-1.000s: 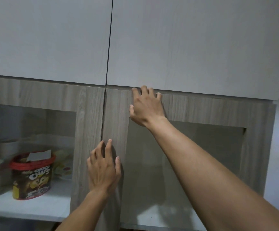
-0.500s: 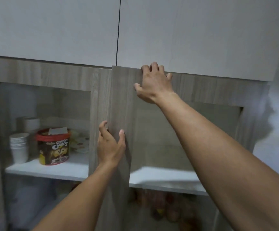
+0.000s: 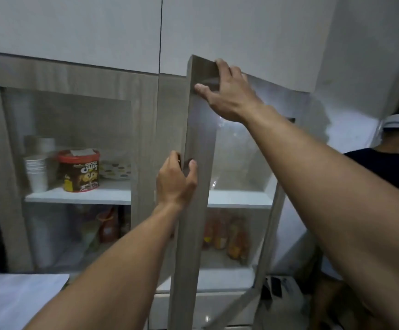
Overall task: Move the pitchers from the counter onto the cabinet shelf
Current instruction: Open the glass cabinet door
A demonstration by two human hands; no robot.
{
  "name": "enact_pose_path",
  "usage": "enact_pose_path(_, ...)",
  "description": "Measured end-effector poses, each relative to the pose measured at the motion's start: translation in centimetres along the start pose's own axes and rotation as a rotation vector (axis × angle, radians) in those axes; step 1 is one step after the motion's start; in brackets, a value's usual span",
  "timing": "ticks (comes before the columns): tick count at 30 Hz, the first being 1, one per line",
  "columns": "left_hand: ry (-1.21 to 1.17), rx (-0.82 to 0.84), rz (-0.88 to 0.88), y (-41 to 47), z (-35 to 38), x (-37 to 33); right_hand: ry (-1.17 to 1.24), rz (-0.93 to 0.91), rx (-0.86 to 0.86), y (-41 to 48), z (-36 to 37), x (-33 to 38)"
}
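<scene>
Wood-grain cabinet door [image 3: 193, 186], flush a moment ago, now swings out at centre frame, so we judge the shelf [image 3: 239, 198] behind it is nearly open for loading. Our left hand [image 3: 175, 182] pinches the door's edge mid-height; our right hand [image 3: 227, 94] grips its top corner. No pitchers show anywhere; the counter [image 3: 14, 296] at lower left looks bare, well below both hands.
</scene>
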State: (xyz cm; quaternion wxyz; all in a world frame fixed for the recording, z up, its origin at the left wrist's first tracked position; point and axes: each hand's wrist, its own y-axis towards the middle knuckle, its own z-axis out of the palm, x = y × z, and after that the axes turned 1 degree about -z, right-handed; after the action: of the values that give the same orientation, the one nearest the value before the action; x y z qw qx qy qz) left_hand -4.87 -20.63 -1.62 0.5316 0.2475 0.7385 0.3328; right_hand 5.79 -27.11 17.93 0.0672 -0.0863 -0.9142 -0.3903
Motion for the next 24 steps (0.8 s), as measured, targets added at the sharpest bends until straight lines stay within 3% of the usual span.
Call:
enact_pose_path(6,-0.124,0.156,0.144,-4.6,-1.0,-5.3,0.032,-0.059,-0.060,-5.6,-7.4,-1.1)
enact_pose_path(14,-0.463,0.354,0.254,-11.5,1.1,-13.3,-0.024,-0.027,-0.152,-11.2,-15.0,-5.1)
enact_pose_path(19,-0.424,0.420,0.256,-14.9,3.1,-18.6,-0.122,0.063,-0.182,-15.0,-19.0,-8.1)
enact_pose_path(24,-0.403,0.507,0.380,-16.5,6.0,-22.8,-0.258,0.121,-0.235,-18.6,-23.1,-11.0)
